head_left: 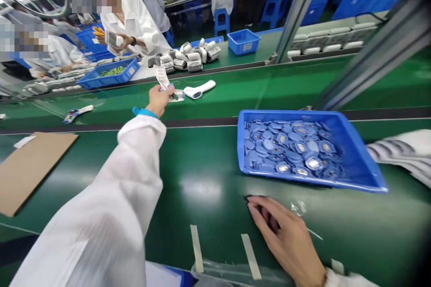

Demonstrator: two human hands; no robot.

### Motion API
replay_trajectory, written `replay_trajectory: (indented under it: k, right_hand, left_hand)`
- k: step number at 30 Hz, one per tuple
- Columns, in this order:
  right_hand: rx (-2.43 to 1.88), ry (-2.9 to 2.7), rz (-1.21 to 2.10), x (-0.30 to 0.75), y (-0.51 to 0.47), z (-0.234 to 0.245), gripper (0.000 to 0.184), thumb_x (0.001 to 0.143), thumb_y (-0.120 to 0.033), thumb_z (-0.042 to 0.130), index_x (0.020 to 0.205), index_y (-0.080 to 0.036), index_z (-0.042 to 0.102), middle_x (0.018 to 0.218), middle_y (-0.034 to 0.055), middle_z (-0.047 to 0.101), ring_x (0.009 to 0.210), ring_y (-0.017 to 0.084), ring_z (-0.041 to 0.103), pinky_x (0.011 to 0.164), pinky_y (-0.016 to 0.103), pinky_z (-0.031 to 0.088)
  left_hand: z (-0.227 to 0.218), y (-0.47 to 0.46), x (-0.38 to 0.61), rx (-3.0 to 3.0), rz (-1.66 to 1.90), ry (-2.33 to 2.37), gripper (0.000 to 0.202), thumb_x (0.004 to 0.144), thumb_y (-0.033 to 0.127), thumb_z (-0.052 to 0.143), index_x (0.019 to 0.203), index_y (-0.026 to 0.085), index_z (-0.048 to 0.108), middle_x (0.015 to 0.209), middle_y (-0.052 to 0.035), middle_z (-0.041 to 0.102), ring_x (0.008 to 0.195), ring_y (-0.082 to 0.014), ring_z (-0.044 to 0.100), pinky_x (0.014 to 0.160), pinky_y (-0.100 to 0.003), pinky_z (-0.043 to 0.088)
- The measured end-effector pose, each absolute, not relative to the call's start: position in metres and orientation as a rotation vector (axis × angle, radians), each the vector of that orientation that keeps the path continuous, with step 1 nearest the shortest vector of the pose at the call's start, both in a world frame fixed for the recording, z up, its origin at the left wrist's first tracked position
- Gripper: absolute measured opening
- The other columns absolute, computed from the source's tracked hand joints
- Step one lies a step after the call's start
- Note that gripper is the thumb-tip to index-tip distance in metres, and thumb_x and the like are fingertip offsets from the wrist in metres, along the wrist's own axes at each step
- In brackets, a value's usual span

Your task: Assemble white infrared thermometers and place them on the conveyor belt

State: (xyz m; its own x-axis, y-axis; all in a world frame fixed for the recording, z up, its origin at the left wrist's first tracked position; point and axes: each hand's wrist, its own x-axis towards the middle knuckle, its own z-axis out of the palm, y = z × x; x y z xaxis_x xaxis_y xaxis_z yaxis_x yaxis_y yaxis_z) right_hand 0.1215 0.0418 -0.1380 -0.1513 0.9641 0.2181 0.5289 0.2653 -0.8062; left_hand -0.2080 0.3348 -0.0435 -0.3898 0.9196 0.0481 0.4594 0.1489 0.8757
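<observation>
My left hand (159, 100) reaches out over the green conveyor belt (249, 85), fingers closed on a printed white slip (161, 76). A small part with green and blue bits (178, 95) shows at its fingertips; whether it is held or lies beneath is unclear. Just right of it a white handheld thermometer (200, 89) lies on the belt. My right hand (286, 233) rests low over the green table, thumb and forefinger pinched together. A tiny dark tip (248, 197) shows at those fingertips, too small to name.
A blue bin (362, 175) of small blue oval pieces stands beyond my right hand. Brown cardboard (37, 166) lies left. Another thermometer (78, 113) lies on the belt. Across it, a co-worker (134, 22) stands behind piled grey-white items (188, 58). A metal post (363, 49) slants at right.
</observation>
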Motion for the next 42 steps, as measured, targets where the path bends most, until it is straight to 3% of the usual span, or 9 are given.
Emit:
replay_trajectory:
  k: [4,9,12,14,19,23,28,36,42]
  right_hand:
    - [-1.415,-1.692,0.942,0.124,0.038,-0.105,0.022,0.099,-0.039,0.06,0.116,-0.029,0.069,0.102,0.001,0.072,0.067,0.01,0.062,0.062,0.023,0.055]
    - [-1.294,-1.487,1.089,0.125,0.041,-0.055,0.068,0.091,-0.051,0.069,0.15,-0.035,0.04,0.141,0.006,0.059,0.091,0.015,0.069,0.072,0.027,0.058]
    - [-1.317,-1.572,1.005,0.132,0.034,-0.049,0.03,0.095,-0.051,0.065,0.116,-0.03,0.068,0.113,0.0027,0.07,0.091,0.016,0.067,0.079,0.028,0.056]
    - [-1.386,-1.649,0.908,0.14,0.023,-0.054,0.024,0.096,-0.049,0.063,0.091,-0.027,0.072,0.1,0.0022,0.072,0.092,0.017,0.066,0.079,0.029,0.054]
    - [-1.425,-1.804,0.674,0.153,0.002,-0.066,0.024,0.097,-0.048,0.06,0.11,-0.034,0.074,0.119,0.0032,0.069,0.111,0.022,0.062,0.063,0.028,0.051]
    - [-1.389,-2.019,0.445,0.143,-0.005,-0.056,0.031,0.103,-0.047,0.051,0.092,-0.028,0.073,0.098,0.0024,0.072,0.093,0.021,0.064,0.079,0.037,0.046]
    - [-1.415,-2.108,0.109,0.146,-0.012,-0.028,0.04,0.107,-0.043,0.039,0.085,-0.025,0.067,0.088,0.0021,0.073,0.08,0.019,0.061,0.078,0.038,0.035]
    - [-2.005,-1.971,0.275,0.209,0.03,-0.11,0.035,0.096,-0.052,0.045,0.093,-0.021,0.062,0.084,0.007,0.069,0.079,0.024,0.062,0.061,0.034,0.031]
    - [-1.992,-1.838,-0.03,0.244,0.018,-0.117,0.037,0.091,-0.055,0.053,0.11,-0.024,0.06,0.096,0.0072,0.066,0.079,0.021,0.061,0.064,0.034,0.043]
  left_hand:
    - [-0.002,0.251,-0.188,1.473,1.264,1.589,0.046,0.079,0.038,0.086,0.112,0.015,0.065,0.092,-0.0014,0.069,0.079,-0.014,0.061,0.077,-0.029,0.05]
    - [0.01,0.111,-0.123,1.808,0.693,1.28,0.04,0.074,0.027,0.086,0.111,0.023,0.072,0.092,-0.0005,0.072,0.074,-0.0164,0.063,0.067,-0.027,0.048]
    - [-0.023,0.057,-0.084,1.473,0.687,1.238,0.046,0.07,0.029,0.089,0.109,0.02,0.068,0.081,0.0009,0.069,0.063,-0.0135,0.058,0.059,-0.026,0.045]
    - [-0.047,0.036,-0.068,1.235,0.786,1.223,0.039,0.072,0.035,0.088,0.101,0.016,0.07,0.081,-0.001,0.069,0.065,-0.0135,0.058,0.062,-0.026,0.046]
    - [-0.073,0.012,-0.05,1.277,0.923,1.304,0.025,0.077,0.029,0.084,0.095,0.018,0.073,0.089,-0.002,0.072,0.081,-0.0171,0.063,0.076,-0.028,0.046]
    - [-0.073,0.002,-0.044,1.531,0.88,1.278,0.015,0.084,0.03,0.078,0.096,0.023,0.072,0.092,-0.0028,0.073,0.083,-0.0201,0.063,0.078,-0.03,0.045]
    - [-0.073,0.004,-0.046,1.726,0.878,1.391,0.012,0.094,0.029,0.065,0.103,0.025,0.072,0.105,-0.0084,0.072,0.1,-0.0263,0.063,0.09,-0.036,0.043]
    - [-0.069,0.016,-0.062,0.994,0.835,1.181,0.039,0.082,0.042,0.08,0.109,0.016,0.07,0.097,-0.0073,0.072,0.08,-0.0174,0.064,0.071,-0.027,0.045]
    - [-0.077,0.007,-0.069,0.834,0.785,0.994,0.045,0.096,0.054,0.061,0.12,0.016,0.067,0.098,-0.0091,0.072,0.078,-0.0149,0.062,0.068,-0.025,0.042]
